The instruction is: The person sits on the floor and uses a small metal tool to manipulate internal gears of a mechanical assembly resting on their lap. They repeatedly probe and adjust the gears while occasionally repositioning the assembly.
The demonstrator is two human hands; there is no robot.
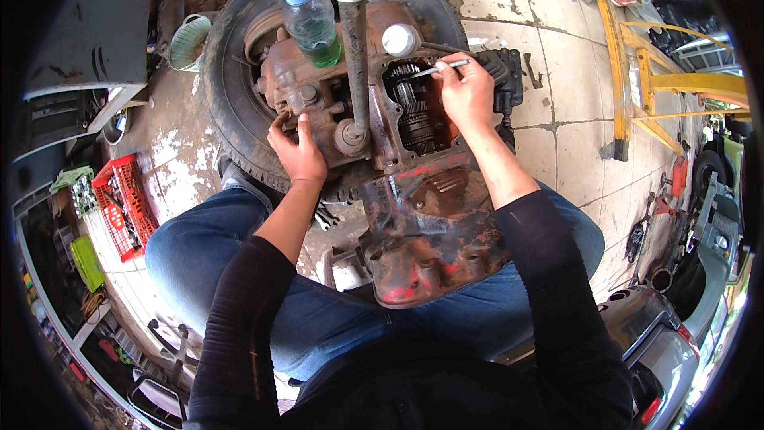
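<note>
A worn gearbox (430,223) with rusty, red-stained housing lies in front of me, partly across a tyre (227,123). Through an opening in its casing, dark gears (415,121) show. My right hand (468,95) pinches a thin light-coloured brush-like tool (452,66), whose tip reaches over the gears at the far end of the opening. On the left part of the housing rests my left hand (301,150), thumb and fingers apart, holding nothing. A bottle (312,28) with green liquid and a blue cap stands on the housing. Near the opening sits a small white-lidded container (400,40).
A thick metal shaft (356,72) rises from the housing between my hands. A red crate (125,205) and a pale basket (189,42) stand at left. To the right is a yellow metal frame (617,72). Wrenches (325,216) lie below my left hand.
</note>
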